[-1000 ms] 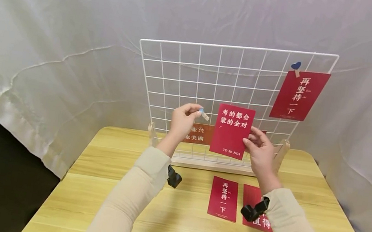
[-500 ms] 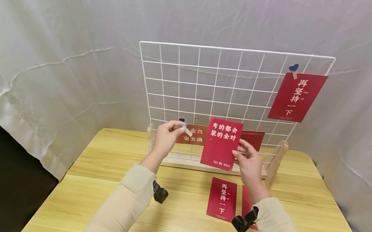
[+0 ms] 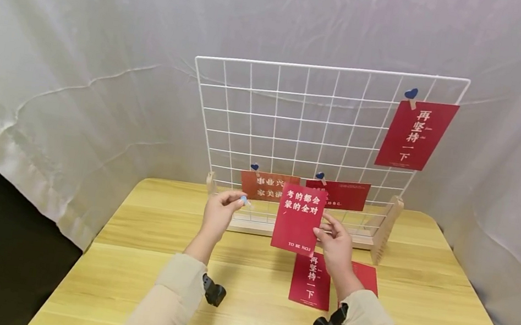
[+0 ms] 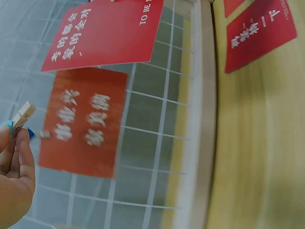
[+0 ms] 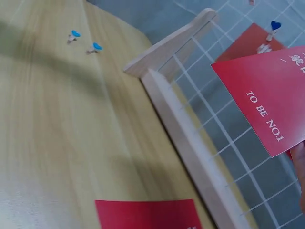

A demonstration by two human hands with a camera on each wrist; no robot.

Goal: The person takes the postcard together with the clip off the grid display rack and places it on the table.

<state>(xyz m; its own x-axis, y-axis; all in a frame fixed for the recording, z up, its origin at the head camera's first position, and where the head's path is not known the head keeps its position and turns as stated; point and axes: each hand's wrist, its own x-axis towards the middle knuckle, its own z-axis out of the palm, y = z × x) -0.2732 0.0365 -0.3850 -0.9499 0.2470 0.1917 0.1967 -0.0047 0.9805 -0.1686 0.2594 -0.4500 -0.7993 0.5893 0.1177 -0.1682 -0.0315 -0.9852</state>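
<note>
In the head view, the left hand (image 3: pixel 218 215) at centre pinches a blue-topped clothespin (image 3: pixel 243 200) — right of it, the right hand (image 3: pixel 336 247) grips a red card (image 3: pixel 299 220) before the white grid rack (image 3: pixel 298 141). Left wrist view: the clothespin (wooden below the blue) shows at far left, near an orange card (image 4: pixel 82 121). Right wrist view: red card at right — two blue-topped clips (image 5: pixel 97 46) on the table (image 5: pixel 62 119), upper left.

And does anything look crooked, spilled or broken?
Nothing looks spilled. Slightly lopsided, though: high on the right side of the white grid, the blue heart clip grips the red card near its upper-left corner, not mid-edge. The TO BE NO.1 card in the right hand looks undamaged.
</note>
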